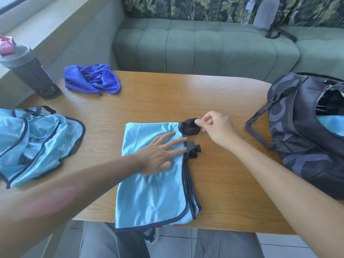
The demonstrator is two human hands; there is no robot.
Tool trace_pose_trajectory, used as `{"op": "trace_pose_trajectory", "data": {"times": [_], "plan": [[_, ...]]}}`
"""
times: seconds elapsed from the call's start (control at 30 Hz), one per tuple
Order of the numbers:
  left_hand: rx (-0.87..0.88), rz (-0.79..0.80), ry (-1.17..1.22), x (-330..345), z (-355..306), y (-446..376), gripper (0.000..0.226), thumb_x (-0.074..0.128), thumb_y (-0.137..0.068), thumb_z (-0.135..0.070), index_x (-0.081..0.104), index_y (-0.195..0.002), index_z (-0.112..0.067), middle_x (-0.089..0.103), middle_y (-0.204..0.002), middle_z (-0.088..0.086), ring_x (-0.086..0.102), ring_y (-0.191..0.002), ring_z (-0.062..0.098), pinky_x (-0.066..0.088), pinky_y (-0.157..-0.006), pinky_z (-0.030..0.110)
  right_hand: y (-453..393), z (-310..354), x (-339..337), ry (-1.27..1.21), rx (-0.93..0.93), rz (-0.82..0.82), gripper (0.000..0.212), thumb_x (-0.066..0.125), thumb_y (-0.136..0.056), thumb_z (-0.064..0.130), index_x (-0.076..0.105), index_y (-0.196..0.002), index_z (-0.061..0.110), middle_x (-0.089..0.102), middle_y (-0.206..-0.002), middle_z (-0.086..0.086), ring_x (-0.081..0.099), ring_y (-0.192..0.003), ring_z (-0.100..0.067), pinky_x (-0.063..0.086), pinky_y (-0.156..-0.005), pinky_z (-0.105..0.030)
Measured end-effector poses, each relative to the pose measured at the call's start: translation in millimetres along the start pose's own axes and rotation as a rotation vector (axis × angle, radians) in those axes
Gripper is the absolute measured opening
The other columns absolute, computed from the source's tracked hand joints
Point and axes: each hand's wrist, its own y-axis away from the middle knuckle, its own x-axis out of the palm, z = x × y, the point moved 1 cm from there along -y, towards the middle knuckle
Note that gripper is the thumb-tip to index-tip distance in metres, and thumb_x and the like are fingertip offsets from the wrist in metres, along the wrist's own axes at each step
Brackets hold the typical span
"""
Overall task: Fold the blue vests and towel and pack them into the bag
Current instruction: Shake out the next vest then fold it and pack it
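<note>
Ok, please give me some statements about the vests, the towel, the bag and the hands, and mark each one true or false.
1. The left hand lies flat on the folded light blue satin vest. True.
2. The crumpled dark blue towel is inside the dark patterned bag. False: it lies on the wooden table.
3. The right hand pinches a black strap of the folded vest. True.
4. The bag is zipped shut. False: it is open, with light blue fabric inside.
5. An unfolded light blue vest lies at the table's left. True.
</note>
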Motion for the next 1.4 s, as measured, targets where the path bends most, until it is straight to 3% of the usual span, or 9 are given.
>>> {"op": "trace_pose_trajectory", "data": {"times": [0.23, 0.43, 0.67, 0.87, 0.97, 1.07, 1.17, 1.23, 1.4], "plan": [[-0.206, -0.263, 0.268, 0, -28, 22, 0.066, 0.049, -0.097, -0.032, 0.029, -0.159, -0.022, 0.023, -0.166, -0.002, 0.016, -0.155, 0.025, 0.023, -0.124, 0.048, 95, 53, -2, -0.178, -0.389, -0.063, 0.014, 0.058, -0.101, 0.021, 0.067, -0.110, 0.017, 0.067, -0.104, 0.014, 0.062, -0.097, 0.000, 0.046, -0.084, -0.012], [-0.238, -0.416, 0.116, 39, -40, 124, 0.052, 0.046, -0.102, -0.042, 0.046, -0.149, -0.019, 0.037, -0.159, 0.002, 0.030, -0.150, 0.028, 0.038, -0.117, 0.050, 122, 25, 47, 0.510, -0.926, 0.128, 0.054, 0.057, -0.099, 0.041, 0.058, -0.138, 0.004, 0.059, -0.142, -0.011, 0.042, -0.144, -0.027, 0.029, -0.120, -0.034], [-0.198, -0.092, 0.148, 40, -21, 183, 0.082, 0.028, -0.096, -0.079, 0.002, -0.163, -0.039, -0.015, -0.170, -0.009, -0.019, -0.156, 0.018, 0.012, -0.127, 0.050, 108, -7, 31, 0.803, -0.735, 0.416, 0.088, 0.009, -0.094, 0.082, 0.016, -0.162, 0.027, 0.014, -0.169, -0.006, 0.010, -0.155, -0.035, 0.020, -0.123, -0.054], [-0.119, 0.022, -0.094, 33, -39, 184, 0.133, 0.039, -0.067, -0.101, -0.015, -0.162, -0.025, -0.026, -0.168, 0.005, -0.026, -0.153, 0.029, -0.010, -0.125, 0.044, 137, -1, 16, 0.735, -0.937, 0.421, 0.107, 0.026, -0.086, 0.090, 0.004, -0.163, 0.020, -0.007, -0.170, -0.002, -0.016, -0.156, -0.021, -0.003, -0.127, -0.044], [-0.173, -0.004, -0.199, 49, -48, 179, 0.129, 0.051, -0.076, -0.089, -0.018, -0.161, -0.021, -0.021, -0.168, 0.014, -0.021, -0.154, 0.036, -0.001, -0.127, 0.049, 152, -1, 29, 0.710, -0.811, 0.565, 0.115, 0.032, -0.080, 0.095, -0.012, -0.161, 0.027, -0.026, -0.166, 0.001, -0.033, -0.149, -0.017, -0.005, -0.127, -0.043], [-0.217, -0.097, -0.230, 55, -58, 178, 0.111, 0.066, -0.087, -0.048, -0.011, -0.163, -0.021, -0.005, -0.169, 0.019, -0.005, -0.156, 0.042, 0.019, -0.125, 0.055, 167, -5, 41, 0.720, -0.757, 0.567, 0.122, 0.036, -0.076, 0.097, -0.017, -0.160, 0.026, -0.036, -0.162, -0.001, -0.039, -0.146, -0.018, -0.010, -0.124, -0.040], [-0.204, -0.095, -0.224, 55, -70, 185, 0.112, 0.066, -0.079, -0.025, -0.006, -0.164, -0.021, -0.001, -0.169, 0.020, 0.001, -0.156, 0.043, 0.019, -0.124, 0.054, 181, -15, 44, 0.696, -0.786, 0.486, 0.114, 0.043, -0.082, 0.088, -0.008, -0.162, 0.025, -0.026, -0.166, -0.003, -0.029, -0.151, -0.022, -0.008, -0.122, -0.038], [-0.172, -0.096, -0.214, 53, -75, 193, 0.107, 0.064, -0.078, -0.028, 0.001, -0.164, -0.024, 0.006, -0.170, 0.018, 0.009, -0.155, 0.042, 0.019, -0.124, 0.052, 192, -24, 48, 0.629, -0.817, 0.384, 0.097, 0.054, -0.087, 0.068, 0.014, -0.163, 0.022, 0.000, -0.171, -0.006, -0.007, -0.157, -0.026, 0.011, -0.124, -0.042], [-0.051, -0.240, 0.001, 19, -81, 200, 0.051, 0.035, -0.100, -0.044, 0.046, -0.148, -0.032, 0.049, -0.152, -0.004, 0.047, -0.136, 0.020, 0.034, -0.112, 0.040, 218, -38, 60, 0.288, -0.871, 0.055, 0.047, 0.067, -0.080, 0.009, 0.066, -0.127, 0.015, 0.059, -0.142, 0.001, 0.048, -0.137, -0.022, 0.040, -0.109, -0.041]]}}
